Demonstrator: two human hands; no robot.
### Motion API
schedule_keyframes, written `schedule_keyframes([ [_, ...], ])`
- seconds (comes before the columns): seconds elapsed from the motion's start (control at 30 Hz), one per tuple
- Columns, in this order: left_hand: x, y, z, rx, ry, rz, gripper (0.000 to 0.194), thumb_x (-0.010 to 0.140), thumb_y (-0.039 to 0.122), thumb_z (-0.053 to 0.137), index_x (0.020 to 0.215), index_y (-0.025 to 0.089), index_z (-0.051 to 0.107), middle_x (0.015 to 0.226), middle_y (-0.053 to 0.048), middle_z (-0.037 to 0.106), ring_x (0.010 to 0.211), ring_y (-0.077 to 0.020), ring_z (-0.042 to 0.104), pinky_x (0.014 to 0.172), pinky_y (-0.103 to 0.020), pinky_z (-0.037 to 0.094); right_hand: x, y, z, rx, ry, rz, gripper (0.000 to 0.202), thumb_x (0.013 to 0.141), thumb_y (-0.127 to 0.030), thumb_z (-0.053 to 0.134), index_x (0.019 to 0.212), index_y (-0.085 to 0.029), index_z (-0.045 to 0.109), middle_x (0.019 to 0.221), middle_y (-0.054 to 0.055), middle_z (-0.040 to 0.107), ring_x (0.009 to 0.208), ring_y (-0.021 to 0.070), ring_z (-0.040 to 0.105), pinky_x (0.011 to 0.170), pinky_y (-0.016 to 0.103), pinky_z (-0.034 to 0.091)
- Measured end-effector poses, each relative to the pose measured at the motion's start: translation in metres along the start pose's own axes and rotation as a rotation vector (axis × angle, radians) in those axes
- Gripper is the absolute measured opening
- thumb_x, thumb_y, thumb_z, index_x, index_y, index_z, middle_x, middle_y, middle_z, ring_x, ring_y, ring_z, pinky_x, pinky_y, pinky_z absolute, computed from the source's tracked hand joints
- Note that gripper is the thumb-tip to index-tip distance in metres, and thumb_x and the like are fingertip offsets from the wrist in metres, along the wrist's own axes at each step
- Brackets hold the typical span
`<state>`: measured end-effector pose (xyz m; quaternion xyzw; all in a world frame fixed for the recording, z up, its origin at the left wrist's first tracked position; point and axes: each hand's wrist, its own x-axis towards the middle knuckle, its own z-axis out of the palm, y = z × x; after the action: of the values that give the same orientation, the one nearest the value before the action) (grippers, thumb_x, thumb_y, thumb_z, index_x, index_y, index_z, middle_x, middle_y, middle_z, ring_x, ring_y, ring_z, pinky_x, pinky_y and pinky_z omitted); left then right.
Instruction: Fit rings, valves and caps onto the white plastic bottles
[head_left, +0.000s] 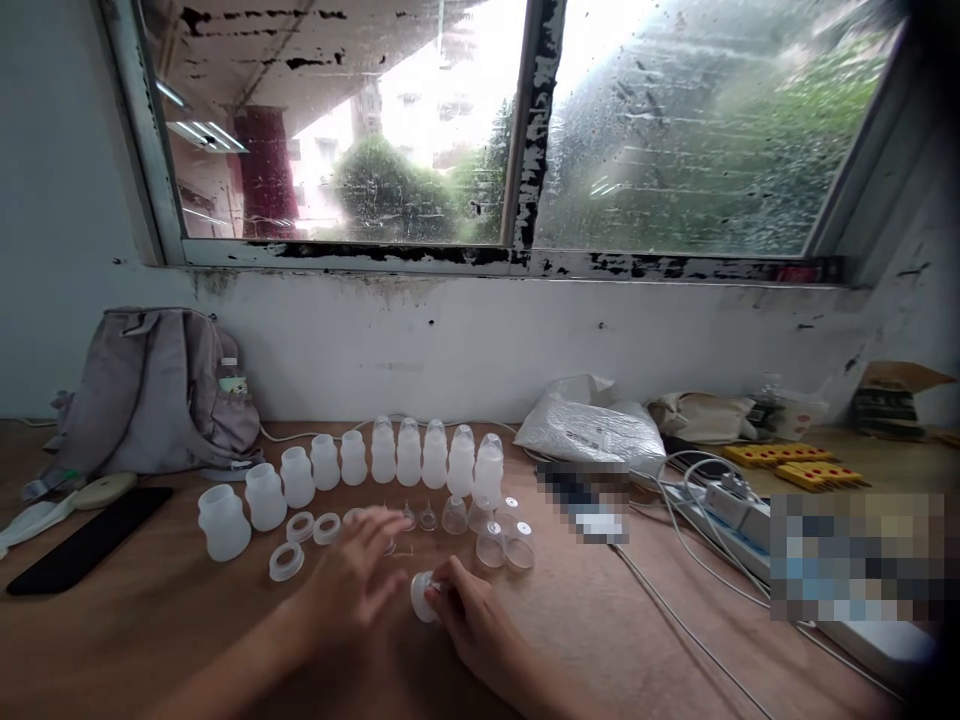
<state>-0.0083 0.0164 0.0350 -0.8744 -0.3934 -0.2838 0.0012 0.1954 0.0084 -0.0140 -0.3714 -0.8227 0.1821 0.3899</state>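
My right hand (472, 612) pinches a small clear part set in a white ring (422, 597), low over the table near the front. To its left, my left hand (358, 572) is raised with fingers spread and holds nothing. Several loose white rings (286, 562) lie left of my left hand, which partly covers another. Clear nipples (427, 517) and clear domed caps (490, 547) stand just behind my hands. Farther back, open frosted bottles (223, 522) curve along the left, and several bottles with domed caps (409, 453) stand upright at the centre.
A grey backpack (161, 390) leans on the wall at the left, near a flat black object (90, 540). A silvery plastic bag (592, 425) lies behind on the right. White cables and a power strip (870, 640) run along the right, near yellow pieces (776, 456).
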Motion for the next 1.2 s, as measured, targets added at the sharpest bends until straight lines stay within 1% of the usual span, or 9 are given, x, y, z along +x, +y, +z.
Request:
schedule_keyframes([
  [0.07, -0.024, 0.015, 0.015, -0.085, -0.066, -0.014, 0.052, 0.078, 0.032, 0.048, 0.128, 0.025, 0.033, 0.124, -0.008, 0.045, 0.114, -0.0252, 0.037, 0.097, -0.041, 0.03, -0.001, -0.002, 0.004, -0.014, -0.012, -0.074, 0.008, 0.086, -0.02, 0.036, 0.081, -0.02, 0.042, 0.071, 0.0, 0.055, 0.061, 0.0114, 0.05, 0.057, 0.021, 0.037],
  [0.17, -0.043, 0.019, 0.032, -0.153, -0.069, -0.043, 0.048, 0.078, 0.031, 0.049, 0.123, 0.024, 0.038, 0.121, -0.008, 0.048, 0.11, -0.0254, 0.042, 0.094, -0.039, 0.034, 0.0, -0.004, 0.012, -0.108, -0.094, -0.194, 0.01, 0.086, -0.018, 0.034, 0.081, -0.02, 0.042, 0.073, 0.002, 0.055, 0.063, 0.0123, 0.051, 0.057, 0.021, 0.037],
  [0.27, -0.047, 0.008, 0.038, -0.146, -0.046, -0.063, 0.037, 0.075, 0.031, 0.051, 0.11, 0.021, 0.049, 0.105, -0.01, 0.056, 0.095, -0.0255, 0.049, 0.085, -0.038, 0.039, 0.007, -0.005, 0.021, -0.207, -0.146, -0.273, 0.012, 0.085, -0.016, 0.032, 0.081, -0.02, 0.043, 0.072, 0.002, 0.055, 0.061, 0.0123, 0.05, 0.057, 0.021, 0.038],
  [0.37, -0.046, -0.009, 0.037, -0.109, -0.029, -0.063, 0.033, 0.072, 0.034, 0.053, 0.102, 0.019, 0.052, 0.093, -0.01, 0.059, 0.084, -0.0251, 0.052, 0.076, -0.037, 0.041, 0.017, -0.004, 0.029, -0.244, -0.119, -0.324, 0.009, 0.084, -0.017, 0.036, 0.084, -0.02, 0.045, 0.075, 0.003, 0.055, 0.065, 0.013, 0.051, 0.061, 0.021, 0.04],
  [0.57, -0.053, -0.039, 0.036, -0.106, -0.056, 0.053, 0.03, 0.07, 0.038, 0.056, 0.096, 0.022, 0.055, 0.083, -0.006, 0.062, 0.078, -0.0231, 0.054, 0.076, -0.035, 0.038, 0.029, 0.0, 0.034, -0.249, -0.178, -0.407, 0.014, 0.076, -0.013, 0.041, 0.086, -0.02, 0.048, 0.074, 0.004, 0.056, 0.066, 0.0137, 0.053, 0.06, 0.021, 0.042],
  [0.67, -0.059, -0.05, 0.034, -0.077, -0.034, -0.004, 0.022, 0.071, 0.035, 0.054, 0.089, 0.023, 0.056, 0.078, -0.004, 0.062, 0.075, -0.0208, 0.054, 0.076, -0.033, 0.037, 0.031, 0.005, 0.029, -0.256, -0.141, -0.367, 0.023, 0.069, -0.009, 0.042, 0.09, -0.019, 0.047, 0.078, 0.005, 0.056, 0.072, 0.0153, 0.054, 0.064, 0.022, 0.043],
  [0.8, -0.067, -0.067, 0.022, 0.065, 0.069, -0.002, 0.02, 0.07, 0.03, 0.055, 0.09, 0.025, 0.056, 0.092, -0.003, 0.064, 0.084, -0.0203, 0.055, 0.08, -0.032, 0.036, 0.044, 0.018, 0.025, -0.285, -0.01, -0.167, 0.021, 0.068, -0.012, 0.047, 0.088, -0.018, 0.043, 0.078, 0.005, 0.056, 0.068, 0.015, 0.054, 0.06, 0.022, 0.042],
  [1.0, -0.067, -0.075, 0.003, 0.408, 0.113, 0.02, 0.015, 0.075, 0.032, 0.051, 0.085, 0.022, 0.056, 0.108, -0.003, 0.059, 0.096, -0.0188, 0.052, 0.085, -0.032, 0.035, 0.068, 0.03, 0.033, -0.437, -0.028, 0.015, 0.011, 0.07, -0.017, 0.051, 0.078, -0.019, 0.043, 0.069, 0.001, 0.057, 0.061, 0.0144, 0.052, 0.054, 0.024, 0.036],
  [1.2, -0.063, -0.075, 0.002, 0.449, 0.19, -0.043, 0.014, 0.071, 0.033, 0.053, 0.079, 0.021, 0.054, 0.106, -0.005, 0.059, 0.098, -0.0222, 0.05, 0.089, -0.039, 0.031, 0.066, 0.033, 0.033, -0.48, -0.078, 0.073, 0.008, 0.074, -0.022, 0.049, 0.079, -0.02, 0.044, 0.071, 0.001, 0.058, 0.063, 0.0153, 0.053, 0.056, 0.024, 0.035],
])
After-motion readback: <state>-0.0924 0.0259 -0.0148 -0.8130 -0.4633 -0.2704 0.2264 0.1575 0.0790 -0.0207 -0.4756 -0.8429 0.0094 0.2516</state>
